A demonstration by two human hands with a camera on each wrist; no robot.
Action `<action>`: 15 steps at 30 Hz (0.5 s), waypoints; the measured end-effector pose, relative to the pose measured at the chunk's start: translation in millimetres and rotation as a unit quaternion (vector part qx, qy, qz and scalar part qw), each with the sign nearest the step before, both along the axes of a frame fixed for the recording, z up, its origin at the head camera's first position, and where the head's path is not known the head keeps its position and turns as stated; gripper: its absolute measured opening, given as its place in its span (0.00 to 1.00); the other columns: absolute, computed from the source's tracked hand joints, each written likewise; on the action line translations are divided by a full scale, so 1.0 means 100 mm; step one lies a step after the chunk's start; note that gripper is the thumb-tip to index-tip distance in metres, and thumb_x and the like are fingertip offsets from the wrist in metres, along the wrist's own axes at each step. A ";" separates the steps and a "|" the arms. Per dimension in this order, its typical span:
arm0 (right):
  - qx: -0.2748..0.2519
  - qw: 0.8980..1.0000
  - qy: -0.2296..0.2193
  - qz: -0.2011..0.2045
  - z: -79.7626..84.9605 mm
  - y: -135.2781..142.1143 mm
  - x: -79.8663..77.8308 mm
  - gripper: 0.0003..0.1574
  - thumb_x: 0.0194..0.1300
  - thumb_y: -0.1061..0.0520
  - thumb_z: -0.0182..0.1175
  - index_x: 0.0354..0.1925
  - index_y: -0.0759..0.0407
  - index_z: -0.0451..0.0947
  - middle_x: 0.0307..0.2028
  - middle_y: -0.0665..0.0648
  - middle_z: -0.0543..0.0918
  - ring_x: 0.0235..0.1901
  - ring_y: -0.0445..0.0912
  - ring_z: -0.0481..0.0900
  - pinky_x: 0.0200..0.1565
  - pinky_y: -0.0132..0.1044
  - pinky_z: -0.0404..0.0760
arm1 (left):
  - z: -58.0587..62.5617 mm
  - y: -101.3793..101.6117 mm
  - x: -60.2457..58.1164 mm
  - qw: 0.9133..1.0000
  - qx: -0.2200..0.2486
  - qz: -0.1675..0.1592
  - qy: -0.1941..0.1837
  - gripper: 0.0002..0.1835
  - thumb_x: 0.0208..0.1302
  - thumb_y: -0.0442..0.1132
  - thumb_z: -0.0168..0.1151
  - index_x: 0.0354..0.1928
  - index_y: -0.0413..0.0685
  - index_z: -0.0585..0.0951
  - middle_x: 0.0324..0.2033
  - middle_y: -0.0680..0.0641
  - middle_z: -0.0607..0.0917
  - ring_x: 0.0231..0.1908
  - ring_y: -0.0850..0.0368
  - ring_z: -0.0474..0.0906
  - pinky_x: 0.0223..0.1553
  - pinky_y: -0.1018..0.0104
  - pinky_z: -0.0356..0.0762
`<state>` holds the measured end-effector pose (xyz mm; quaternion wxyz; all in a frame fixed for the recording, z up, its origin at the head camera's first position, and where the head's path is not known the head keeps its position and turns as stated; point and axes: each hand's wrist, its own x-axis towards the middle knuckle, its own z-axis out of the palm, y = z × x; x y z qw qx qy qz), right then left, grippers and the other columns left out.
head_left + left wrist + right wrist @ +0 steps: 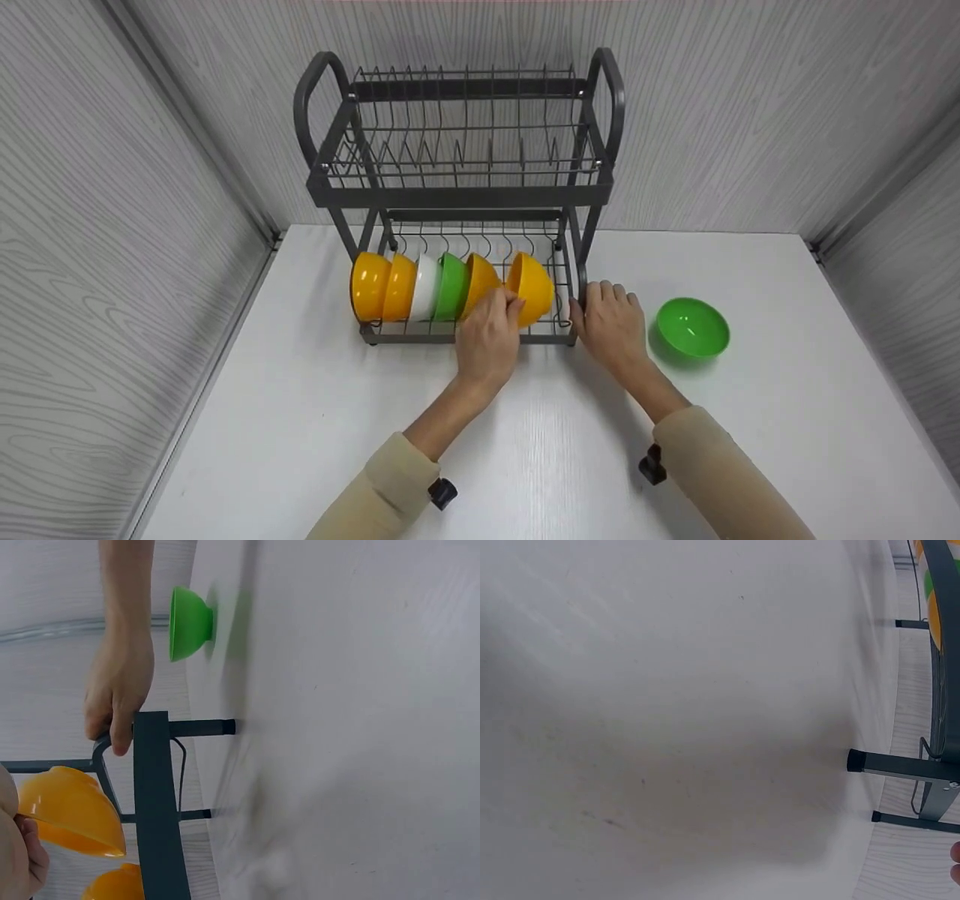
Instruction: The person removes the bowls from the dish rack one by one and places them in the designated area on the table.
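Observation:
My left hand (pixel 487 341) pinches the rim of a yellow bowl (pixel 535 289) tilted on its side over the lower tier of a dark two-tier dish rack (pixel 461 196). Thumb and fingers meet at that rim in the left wrist view, where the bowl (pixel 71 806) shows its rounded outside. At the rack's lower right side, my right hand (pixel 613 326) grips the frame, thumb inside and fingers outside. Left of the held bowl, an orange bowl (pixel 480 279), a green bowl (pixel 452 287), a white bowl (pixel 425 289) and two more orange bowls (pixel 370 287) stand on edge in a row.
A second green bowl (pixel 693 328) sits upright on the white table (pixel 555 450), right of my right hand. The rack's upper wire tier (pixel 465 154) overhangs the lower one, with a curved handle (pixel 611 105) at each end. Grey wood-grain panels (pixel 712 112) enclose the table's back and sides.

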<state>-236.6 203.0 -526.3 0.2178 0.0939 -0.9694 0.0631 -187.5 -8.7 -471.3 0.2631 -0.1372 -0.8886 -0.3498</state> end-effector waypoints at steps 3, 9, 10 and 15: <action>0.008 1.000 -0.004 0.004 0.01 0.01 0.00 0.22 0.80 0.44 0.52 0.39 0.62 0.70 0.30 0.61 0.76 0.34 0.59 0.77 0.40 0.51 0.78 | 0.00 -0.01 0.05 1.000 -0.015 -0.007 0.010 0.11 0.79 0.44 0.58 0.44 0.43 0.80 0.30 0.48 0.83 0.26 0.57 0.75 0.27 0.69 0.75; 0.014 1.000 -0.007 0.011 0.03 0.03 0.00 0.23 0.80 0.43 0.53 0.38 0.61 0.70 0.30 0.61 0.76 0.35 0.59 0.76 0.39 0.51 0.78 | -0.04 -0.02 0.13 0.999 -0.040 -0.016 0.017 0.11 0.77 0.45 0.60 0.45 0.44 0.80 0.28 0.49 0.82 0.24 0.58 0.73 0.26 0.72 0.74; 0.014 1.000 -0.006 0.012 0.03 0.04 0.01 0.23 0.80 0.43 0.53 0.38 0.61 0.70 0.30 0.61 0.75 0.35 0.59 0.76 0.39 0.51 0.78 | -0.05 -0.03 0.14 0.999 -0.043 -0.017 0.020 0.11 0.77 0.45 0.60 0.45 0.44 0.80 0.28 0.49 0.81 0.24 0.58 0.73 0.25 0.72 0.74; 0.010 1.000 0.005 0.022 0.03 0.05 0.02 0.23 0.79 0.43 0.55 0.37 0.61 0.71 0.30 0.61 0.76 0.34 0.59 0.77 0.39 0.52 0.79 | -0.10 -0.04 0.18 0.996 -0.070 -0.024 0.052 0.10 0.76 0.43 0.61 0.43 0.42 0.80 0.29 0.49 0.81 0.23 0.59 0.74 0.24 0.72 0.78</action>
